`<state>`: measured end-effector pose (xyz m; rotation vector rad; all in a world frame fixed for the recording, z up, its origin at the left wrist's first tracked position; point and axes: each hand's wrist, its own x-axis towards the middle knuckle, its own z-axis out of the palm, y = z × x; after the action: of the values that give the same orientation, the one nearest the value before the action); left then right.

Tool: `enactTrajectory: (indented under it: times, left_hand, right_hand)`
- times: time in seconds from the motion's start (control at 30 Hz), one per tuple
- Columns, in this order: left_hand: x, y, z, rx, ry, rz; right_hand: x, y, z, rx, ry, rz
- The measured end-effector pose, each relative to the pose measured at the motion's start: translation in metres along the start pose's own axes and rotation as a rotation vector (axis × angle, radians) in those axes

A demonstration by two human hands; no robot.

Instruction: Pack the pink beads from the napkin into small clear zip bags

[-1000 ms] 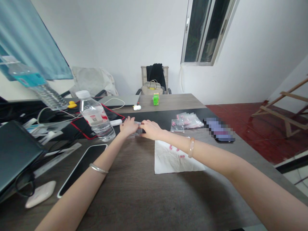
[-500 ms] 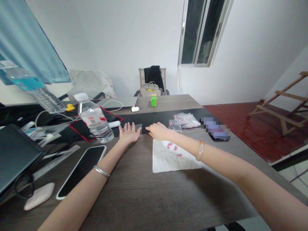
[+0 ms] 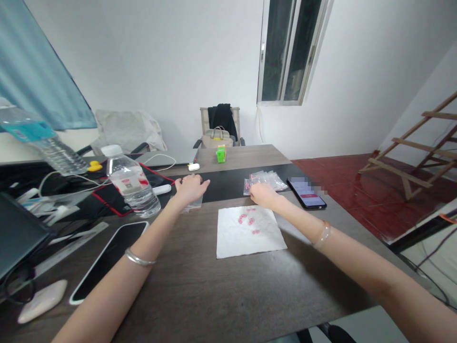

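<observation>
My left hand [image 3: 191, 188] lies flat, fingers spread, on a small clear bag [image 3: 193, 205] at the edge of the dark strip of the table. My right hand [image 3: 262, 194] sits with curled fingers at the near edge of a pile of small clear bags [image 3: 268, 180] holding pink bits. I cannot see whether it grips one. Just in front of it a white paper sheet [image 3: 246, 236] lies on the table with several small pink pieces [image 3: 247, 220] on it.
A lit phone [image 3: 306, 193] lies right of the bags. On the left stand a water bottle [image 3: 130, 183], a dark phone [image 3: 103, 259], cables and a white mouse [image 3: 41, 300]. A green cube [image 3: 221, 153] and a chair [image 3: 218, 128] are at the far end.
My hands came apart: the right one moved right from the clear bag to the pile of bags, while the left stayed flat on the clear bag. My view shifted right.
</observation>
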<state>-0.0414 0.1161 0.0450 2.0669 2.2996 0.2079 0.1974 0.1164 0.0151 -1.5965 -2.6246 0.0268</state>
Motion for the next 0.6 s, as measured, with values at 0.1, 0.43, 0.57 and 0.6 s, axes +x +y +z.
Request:
enactTrajectory:
  times: [0.1, 0.43, 0.57, 0.6]
  left_hand:
    - [-0.004, 0.028, -0.011, -0.106, -0.088, 0.110]
    - [-0.013, 0.062, 0.018, -0.432, -0.185, 0.417]
    - [-0.016, 0.055, 0.027, -0.526, -0.133, 0.481]
    - [-0.016, 0.054, 0.029, -0.545, -0.119, 0.495]
  right_hand:
    - [0.002, 0.002, -0.003, 0.098, 0.070, 0.083]
    - [0.006, 0.009, -0.014, 0.737, 0.134, 0.169]
    - [0.004, 0.004, -0.010, 1.030, 0.048, 0.147]
    - [0.004, 0.003, -0.011, 1.091, 0.033, 0.139]
